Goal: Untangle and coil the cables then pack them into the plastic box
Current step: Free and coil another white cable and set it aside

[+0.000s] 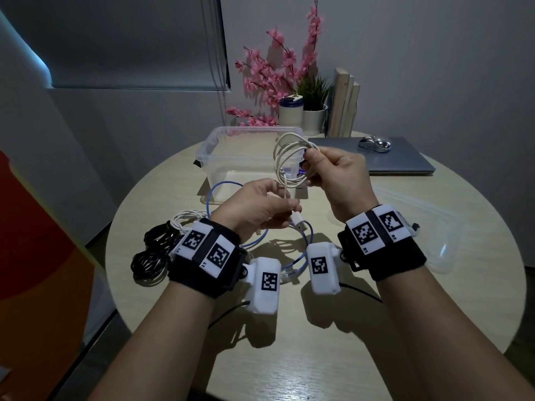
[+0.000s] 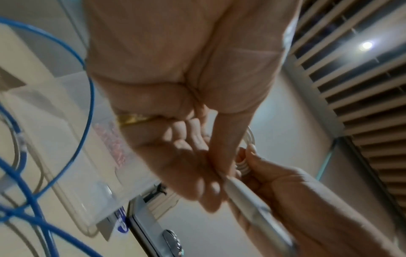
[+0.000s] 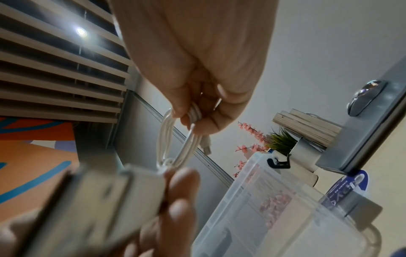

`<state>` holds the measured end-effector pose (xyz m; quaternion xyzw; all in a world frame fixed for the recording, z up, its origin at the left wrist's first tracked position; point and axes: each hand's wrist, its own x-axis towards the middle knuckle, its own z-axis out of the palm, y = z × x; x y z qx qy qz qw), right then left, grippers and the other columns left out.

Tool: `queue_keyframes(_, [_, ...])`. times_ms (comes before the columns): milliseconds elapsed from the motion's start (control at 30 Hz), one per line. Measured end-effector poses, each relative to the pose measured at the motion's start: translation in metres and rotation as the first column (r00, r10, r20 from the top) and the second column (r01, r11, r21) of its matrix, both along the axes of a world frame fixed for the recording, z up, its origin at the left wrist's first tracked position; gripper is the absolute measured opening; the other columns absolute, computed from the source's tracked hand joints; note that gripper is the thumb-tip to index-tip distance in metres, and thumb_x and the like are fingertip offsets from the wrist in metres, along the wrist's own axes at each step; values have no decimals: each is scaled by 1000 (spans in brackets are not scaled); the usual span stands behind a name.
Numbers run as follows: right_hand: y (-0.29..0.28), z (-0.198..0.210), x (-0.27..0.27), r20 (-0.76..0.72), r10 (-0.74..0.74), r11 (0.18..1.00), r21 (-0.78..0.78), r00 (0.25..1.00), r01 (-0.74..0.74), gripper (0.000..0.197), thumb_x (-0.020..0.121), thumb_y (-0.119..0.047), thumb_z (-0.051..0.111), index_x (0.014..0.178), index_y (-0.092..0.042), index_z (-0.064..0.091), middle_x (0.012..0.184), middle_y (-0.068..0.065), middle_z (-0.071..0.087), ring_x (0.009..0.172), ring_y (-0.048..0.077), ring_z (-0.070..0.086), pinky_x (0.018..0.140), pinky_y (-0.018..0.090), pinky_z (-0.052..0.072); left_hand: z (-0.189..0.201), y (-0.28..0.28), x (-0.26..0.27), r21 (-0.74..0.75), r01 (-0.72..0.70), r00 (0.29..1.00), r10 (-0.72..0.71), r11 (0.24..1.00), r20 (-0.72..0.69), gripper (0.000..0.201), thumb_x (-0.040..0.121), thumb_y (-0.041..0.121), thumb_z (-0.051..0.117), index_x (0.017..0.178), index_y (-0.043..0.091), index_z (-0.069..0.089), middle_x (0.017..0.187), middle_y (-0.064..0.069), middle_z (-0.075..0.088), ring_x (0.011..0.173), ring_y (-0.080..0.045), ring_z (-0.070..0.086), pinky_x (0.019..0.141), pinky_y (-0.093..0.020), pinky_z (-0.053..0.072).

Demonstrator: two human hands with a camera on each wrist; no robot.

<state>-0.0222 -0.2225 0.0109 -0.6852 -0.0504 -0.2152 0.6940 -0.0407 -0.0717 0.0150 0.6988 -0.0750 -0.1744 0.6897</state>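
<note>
2 hands hold 1 white cable; 1 plastic box behind.

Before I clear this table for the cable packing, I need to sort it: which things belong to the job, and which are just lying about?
Part of the job:
- white cable, coil pinched in right hand, plug end in left hand
- blue cable
- black cables
- second white cable
- plastic box
- clear lid

Just lying about:
- laptop
- mouse
- pink flowers
- potted plant
- books
</note>
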Motion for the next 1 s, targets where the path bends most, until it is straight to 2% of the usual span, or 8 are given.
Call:
queue_keyframes(167, [1,-4,-1,8,1,999,-42,1000,-1,18,92,-11,58,80,-8,70,72,18,63,64,25,56,58,34,50,2,8,4,263,25,985,-68,965,157,27,77,4,75,67,15,53,67,3,66,54,-5,57,47,-15,36])
queue_keyframes(267, [-2,-2,0,23,-26,994,-107,999,28,17,91,-12,59,82,-4,71,69,16,63,61,22,56,60,35,50,4,7,3,110,2,996,-12,994,93,15,86,8,66,75,13,57,68,1,65,49,-3,49,43,-13,35])
queue_keyframes(367, [-4,1,1,60,-33,988,-146,998,41,14,90,-12,60,82,-12,72,69,19,64,59,22,56,60,37,49,3,6,2,-24,-18,1000,18,1000,5,9,91,10,60,82,10,62,69,-1,65,47,-2,47,42,-11,37])
queue_keyframes(567, [-2,-5,0,37,-60,964,-255,997,68,12,89,-14,63,94,-15,74,67,0,66,57,9,57,62,31,52,8,5,0,-56,69,994,-64,996,88,12,74,10,70,70,12,59,84,-9,68,67,-13,61,55,-16,46])
queue_keyframes(700, [-1,-12,0,22,-63,941,-332,998,67,16,88,-11,64,99,-7,74,69,-11,66,53,-7,56,57,14,45,14,5,-4,-85,161,969,-141,983,204,12,65,14,72,62,15,60,87,-9,68,70,-12,60,57,-15,46])
queue_keyframes(767, [-4,-13,0,21,-68,940,-335,997,71,16,89,-13,63,100,-9,74,72,-9,69,59,-4,60,62,19,51,15,9,-5,-39,210,951,-195,977,239,17,68,9,76,66,11,60,83,-4,67,69,-8,61,58,-15,46])
queue_keyframes(867, [-13,-9,0,7,-108,952,-287,994,105,15,90,-13,61,95,-12,74,59,-13,64,52,0,56,56,20,49,12,22,-1,90,261,934,-275,961,229,16,69,8,77,65,11,62,74,-6,64,60,-9,57,55,-16,44])
queue_keyframes(1000, [-19,0,0,28,-114,980,-161,993,117,23,92,-10,58,76,-23,70,60,-3,62,55,10,56,56,28,51,1,33,14,348,148,955,-225,926,193,20,76,2,73,66,7,56,65,-13,60,52,-12,53,52,-20,44])
